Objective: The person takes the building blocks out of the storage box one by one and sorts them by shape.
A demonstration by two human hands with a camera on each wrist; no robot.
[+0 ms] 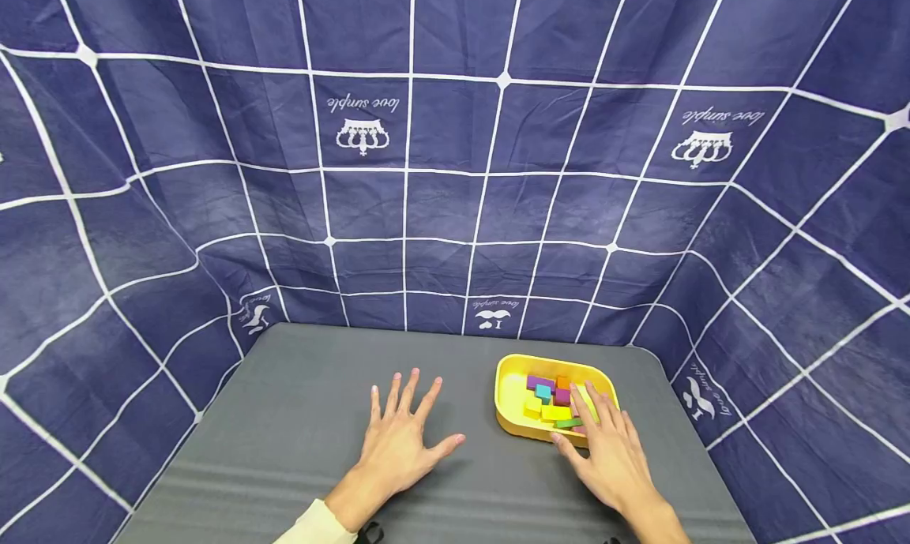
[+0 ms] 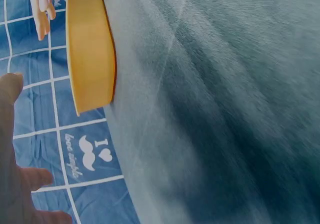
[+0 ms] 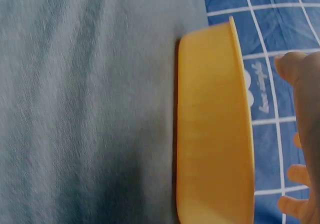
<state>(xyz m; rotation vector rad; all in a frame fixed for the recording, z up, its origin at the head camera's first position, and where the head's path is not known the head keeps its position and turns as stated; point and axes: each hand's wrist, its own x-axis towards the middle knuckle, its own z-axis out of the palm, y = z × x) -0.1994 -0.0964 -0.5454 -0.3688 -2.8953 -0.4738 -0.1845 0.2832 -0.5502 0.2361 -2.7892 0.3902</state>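
Note:
A yellow tub (image 1: pixel 522 429) stands on the grey table at the right, holding several small coloured blocks: a purple block (image 1: pixel 540 383), a blue block (image 1: pixel 543 393), yellow ones (image 1: pixel 555 413), and a green one (image 1: pixel 569 423) among them. My right hand (image 1: pixel 610 455) is spread over the tub's near right corner, fingers reaching above the blocks and hiding some of them; it grips nothing. Left of the tub, my left hand (image 1: pixel 398 445) hovers with fingers spread and holds nothing. In the right wrist view the tub's outer wall (image 3: pixel 215 129) stands beside the right hand (image 3: pixel 307 119).
The grey tabletop (image 1: pixel 313 418) stretches left of the tub, with soft creases near its front. A dark blue cloth (image 1: pixel 455 204) with white grid lines hangs behind the table and along both sides. A pale sleeve (image 1: pixel 317 526) covers the left forearm.

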